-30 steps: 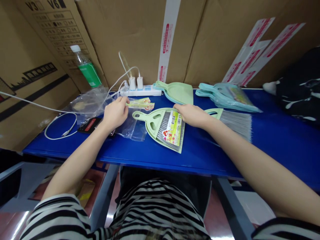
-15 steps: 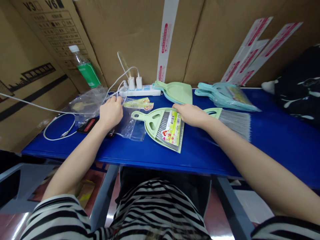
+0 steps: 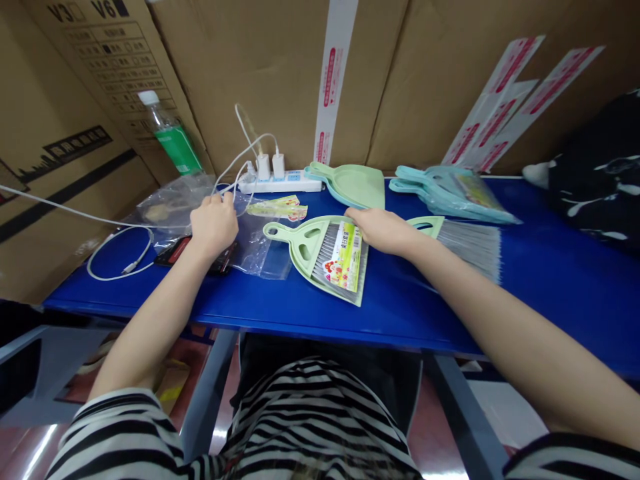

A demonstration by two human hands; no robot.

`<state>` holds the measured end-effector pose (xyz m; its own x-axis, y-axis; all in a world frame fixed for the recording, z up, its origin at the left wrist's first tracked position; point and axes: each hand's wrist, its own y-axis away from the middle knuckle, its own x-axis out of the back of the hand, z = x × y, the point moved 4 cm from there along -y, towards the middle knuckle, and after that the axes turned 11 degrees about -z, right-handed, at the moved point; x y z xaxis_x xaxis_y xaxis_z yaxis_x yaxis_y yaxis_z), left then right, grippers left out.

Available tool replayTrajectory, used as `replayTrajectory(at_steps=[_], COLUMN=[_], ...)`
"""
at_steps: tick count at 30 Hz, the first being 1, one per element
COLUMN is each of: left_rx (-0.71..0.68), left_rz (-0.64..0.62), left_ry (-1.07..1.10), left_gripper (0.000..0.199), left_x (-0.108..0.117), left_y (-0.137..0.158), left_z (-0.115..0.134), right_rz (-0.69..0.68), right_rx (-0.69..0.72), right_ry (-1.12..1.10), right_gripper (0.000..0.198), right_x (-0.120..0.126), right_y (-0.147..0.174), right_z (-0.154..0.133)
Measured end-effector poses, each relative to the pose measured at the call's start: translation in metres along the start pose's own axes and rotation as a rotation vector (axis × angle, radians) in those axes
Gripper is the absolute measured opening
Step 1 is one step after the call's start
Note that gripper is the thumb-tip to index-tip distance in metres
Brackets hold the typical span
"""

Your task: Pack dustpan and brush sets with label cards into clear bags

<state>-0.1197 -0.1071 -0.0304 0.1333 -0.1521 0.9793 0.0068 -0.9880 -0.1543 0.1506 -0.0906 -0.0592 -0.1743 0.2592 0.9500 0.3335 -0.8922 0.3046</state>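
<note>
In front of me on the blue table lies a light green dustpan (image 3: 300, 248) with a grey-bristled hand brush (image 3: 327, 257) nested in it and a yellow-green printed label card (image 3: 346, 257) across the bristles. My right hand (image 3: 375, 227) grips the far right edge of this set, its fingertips partly hidden. At the left, my left hand (image 3: 215, 223) has curled fingers on a crumpled clear plastic bag (image 3: 260, 257). A black phone-like item (image 3: 173, 252) with a red patch lies beneath that hand and bag. Two more label cards (image 3: 277, 208) rest just behind the bag.
Farther back are a green dustpan (image 3: 357, 183) on a blue one, bagged blue sets (image 3: 450, 190), and a white power strip (image 3: 300, 181) with chargers. Another brush (image 3: 467, 247) lies right of my arm. A bottle (image 3: 175, 143), white cable (image 3: 120, 267) and cardboard boxes (image 3: 280, 60) border the left and back.
My left hand has slid a little to the left, and the plastic bag under it has shifted slightly. My right hand and the dustpan set have stayed in place.
</note>
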Motion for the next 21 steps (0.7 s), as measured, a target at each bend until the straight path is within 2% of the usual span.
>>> replayTrajectory(at_steps=[8, 12, 15, 21], left_rx=[0.008, 0.064, 0.098, 0.115], left_rz=[0.004, -0.094, -0.163, -0.234], left_ry=[0.031, 0.031, -0.063, -0.144], left_gripper=[0.033, 0.034, 0.038, 0.042], left_x=[0.001, 0.005, 0.007, 0.007], left_y=[0.0, 0.002, 0.004, 0.006], left_z=[-0.002, 0.005, 0.011, 0.017], right_rz=[-0.03, -0.033, -0.042, -0.041], right_rx=[-0.016, -0.017, -0.017, -0.005], right_ry=[-0.009, -0.005, -0.011, -0.007], right_gripper=[0.034, 0.033, 0.033, 0.032], right_x=[0.0, 0.0, 0.0, -0.001], right_y=[0.001, 0.001, 0.001, 0.001], right_z=[-0.001, -0.001, -0.001, -0.001])
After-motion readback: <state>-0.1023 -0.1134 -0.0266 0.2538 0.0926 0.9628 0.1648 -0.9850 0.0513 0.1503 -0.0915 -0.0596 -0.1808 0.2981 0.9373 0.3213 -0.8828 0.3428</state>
